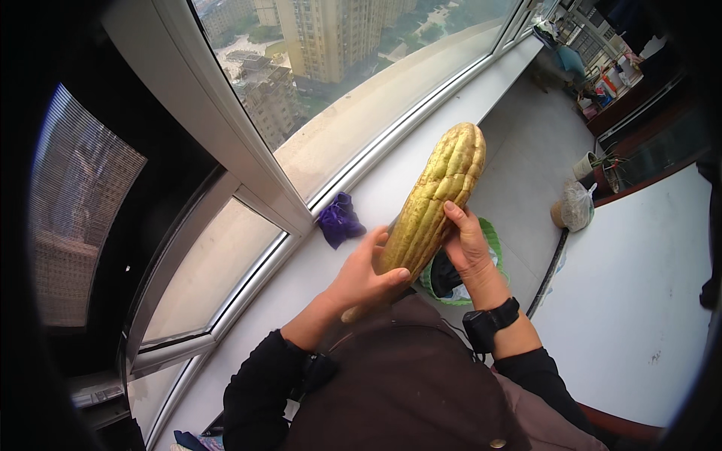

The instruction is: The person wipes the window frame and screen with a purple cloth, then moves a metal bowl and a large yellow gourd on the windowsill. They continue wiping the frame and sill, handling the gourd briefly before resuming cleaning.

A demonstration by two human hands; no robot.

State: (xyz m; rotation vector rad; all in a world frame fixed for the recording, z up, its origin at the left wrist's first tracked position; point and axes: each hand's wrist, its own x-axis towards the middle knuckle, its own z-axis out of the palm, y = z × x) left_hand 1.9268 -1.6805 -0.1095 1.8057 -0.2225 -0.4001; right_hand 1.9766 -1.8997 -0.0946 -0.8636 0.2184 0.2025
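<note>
A long, ridged, yellow-green gourd [445, 180] with brownish patches is held slantwise before my chest, its thick rounded end pointing up and away. My left hand [369, 270] wraps around its lower part, thumb across the near side. On the right side, my right hand [465, 234] grips the middle of the gourd with the thumb on top. The narrow lower end shows below my left hand. A black device is strapped to my right wrist. A dark purple cloth item [340, 220] lies on the white window sill [383, 194], to the left of the gourd.
Beneath my right hand stands a green basket [492, 237] with dark and pale things in it. Window frames [265, 208] run along the left. At the right are a white panel [632, 293], a plastic bag [576, 208] and potted plants [606, 169]. Folded fabric [194, 441] lies at the lower left.
</note>
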